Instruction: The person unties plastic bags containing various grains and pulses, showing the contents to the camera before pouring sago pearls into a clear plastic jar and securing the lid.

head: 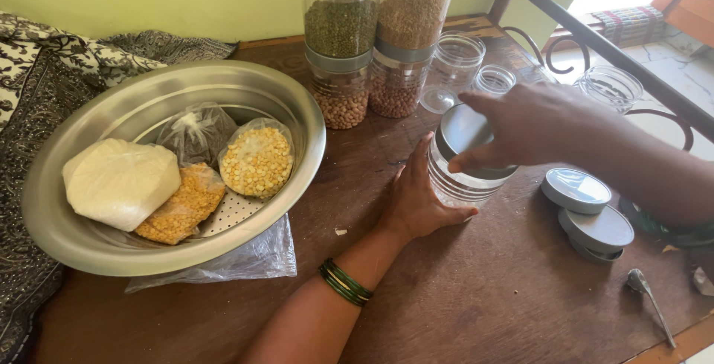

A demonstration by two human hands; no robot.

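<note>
A clear ribbed plastic jar (465, 185) stands on the brown wooden table (461, 297). My left hand (413, 200) is wrapped around the jar's left side and holds it steady. My right hand (532, 122) grips the grey metal lid (460, 132) on top of the jar. What the jar contains is hidden by my hands.
A large steel colander bowl (297, 111) at left holds several bags of lentils and flour. Stacked jars of pulses (372, 44) stand at the back, with empty jars (454, 70) beside them. Spare grey lids (587, 211) lie at right, near a small metal tool (647, 293).
</note>
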